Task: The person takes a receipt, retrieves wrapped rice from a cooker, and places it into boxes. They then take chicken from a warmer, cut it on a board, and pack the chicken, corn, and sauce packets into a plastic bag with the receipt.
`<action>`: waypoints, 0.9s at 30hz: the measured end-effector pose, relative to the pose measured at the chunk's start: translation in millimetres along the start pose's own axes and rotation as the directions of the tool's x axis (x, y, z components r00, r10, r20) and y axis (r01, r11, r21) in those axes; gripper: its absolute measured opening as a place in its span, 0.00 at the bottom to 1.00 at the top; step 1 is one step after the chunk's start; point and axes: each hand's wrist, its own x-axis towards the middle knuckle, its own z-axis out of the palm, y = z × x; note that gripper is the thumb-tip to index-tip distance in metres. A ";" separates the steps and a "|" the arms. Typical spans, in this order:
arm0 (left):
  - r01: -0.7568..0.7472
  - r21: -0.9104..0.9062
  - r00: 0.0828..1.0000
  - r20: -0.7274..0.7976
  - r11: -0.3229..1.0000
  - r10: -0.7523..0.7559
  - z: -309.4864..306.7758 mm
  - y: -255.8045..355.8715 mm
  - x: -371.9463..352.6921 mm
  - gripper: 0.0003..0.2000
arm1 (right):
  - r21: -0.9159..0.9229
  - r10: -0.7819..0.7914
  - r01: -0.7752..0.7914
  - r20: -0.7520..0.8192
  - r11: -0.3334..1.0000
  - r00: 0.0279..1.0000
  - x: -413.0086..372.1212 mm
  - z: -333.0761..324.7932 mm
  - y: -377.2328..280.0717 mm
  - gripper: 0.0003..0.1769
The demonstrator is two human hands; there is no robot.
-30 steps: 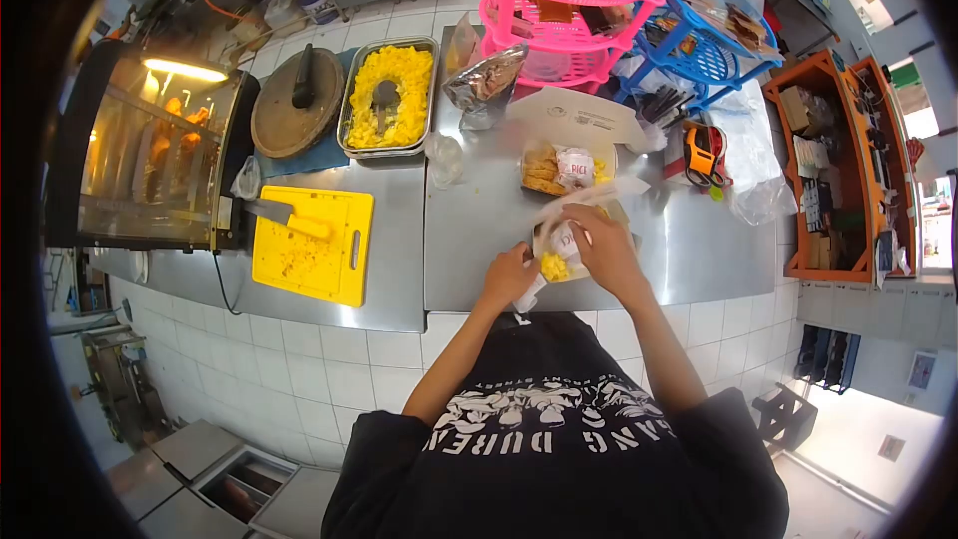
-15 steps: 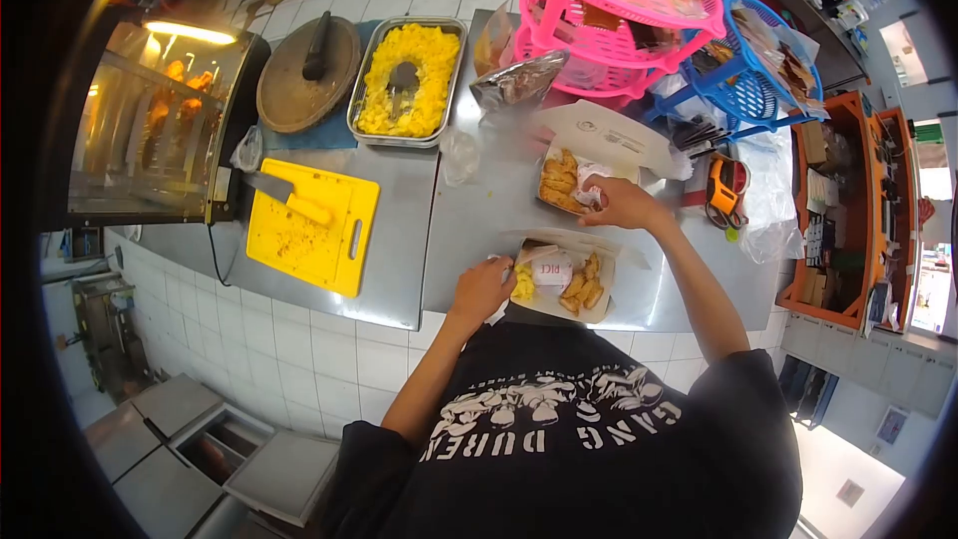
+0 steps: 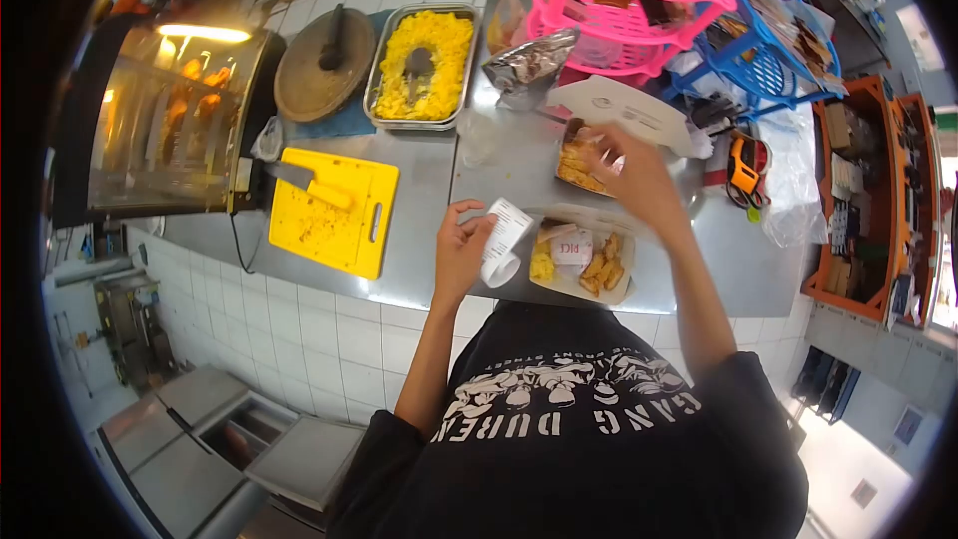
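Observation:
My left hand [image 3: 462, 252] pinches a curled white paper receipt [image 3: 507, 230] with printed lines, its lower end rolled up. Right of the receipt, an open takeaway box [image 3: 629, 284] holds yellow scrambled egg [image 3: 543, 265], a wrapped packet marked RICE [image 3: 572, 248] and browned fried pieces [image 3: 602, 268]. Blurred by motion, my right hand [image 3: 639, 175] hovers over a second open box, fingers curved and apart. Golden-brown fried food [image 3: 581, 168] shows beside the fingers, and the hand covers the box's right part. Behind it leans that box's white lid [image 3: 639, 112].
Left on the steel counter [image 3: 419, 210] are a yellow cutting board [image 3: 359, 185] with a knife [image 3: 319, 185], a round chopping block [image 3: 309, 75] and a tray of yellow food [image 3: 439, 40]. Pink [image 3: 639, 65] and blue baskets [image 3: 758, 90] stand behind. A lit glass cabinet [image 3: 165, 155] is far left.
My left hand has lifted from beside the lower box and brought the receipt into plain view. My right hand has drawn back from the white-and-red packet in the upper box. The view has shifted slightly.

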 end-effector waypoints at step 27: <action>-0.290 0.911 0.948 0.230 0.293 0.221 -16.9 -114.2 10.3 0.30 | -0.225 0.195 -0.523 -0.751 0.822 0.631 48.4 -99.5 281.2 0.17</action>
